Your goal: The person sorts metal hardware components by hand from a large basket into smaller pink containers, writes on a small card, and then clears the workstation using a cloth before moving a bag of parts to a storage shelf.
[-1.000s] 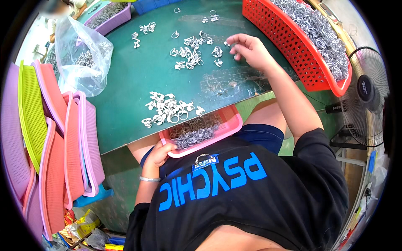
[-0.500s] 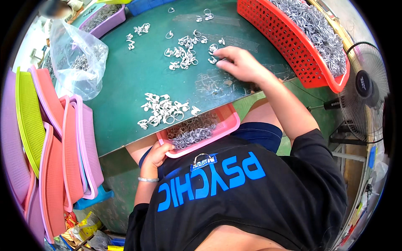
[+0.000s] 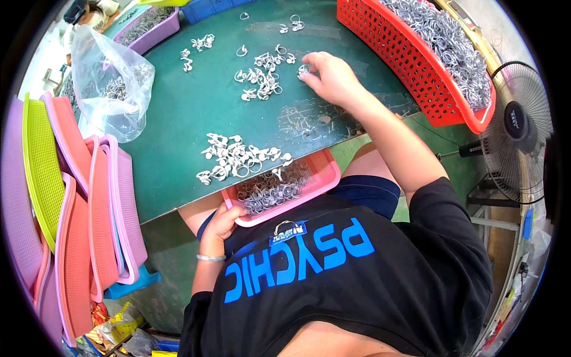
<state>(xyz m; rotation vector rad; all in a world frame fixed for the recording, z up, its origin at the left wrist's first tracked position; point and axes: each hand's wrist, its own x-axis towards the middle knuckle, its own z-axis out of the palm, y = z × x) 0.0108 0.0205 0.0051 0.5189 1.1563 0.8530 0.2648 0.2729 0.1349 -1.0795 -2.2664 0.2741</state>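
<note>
My left hand (image 3: pixel 223 221) is closed on the left corner of a pink plastic basket (image 3: pixel 324 191), which lies on my lap under the table edge. Inside the basket are grey metal rings (image 3: pixel 267 198). My right hand (image 3: pixel 336 80) is over the table, thumb and index finger curled round a small silvery ring-shaped metal piece (image 3: pixel 303 71). Just left of those fingers lies a loose group of similar pieces (image 3: pixel 262 77). Another heap of pieces (image 3: pixel 229 157) sits by the near table edge, with one piece (image 3: pixel 278 173) hanging over the basket.
The green table (image 3: pixel 172 113) holds a red perforated basket (image 3: pixel 410 65) full of rings at the right. A clear plastic bag (image 3: pixel 113 89) and a purple basket (image 3: pixel 156 27) are at the left. Stacked coloured baskets (image 3: pixel 74 250) stand left; a fan (image 3: pixel 516 122) stands right.
Loose pieces that lay by my right hand have gone from there, and its fingers have curled round one. Pieces now appear at the near edge and over the pink basket.
</note>
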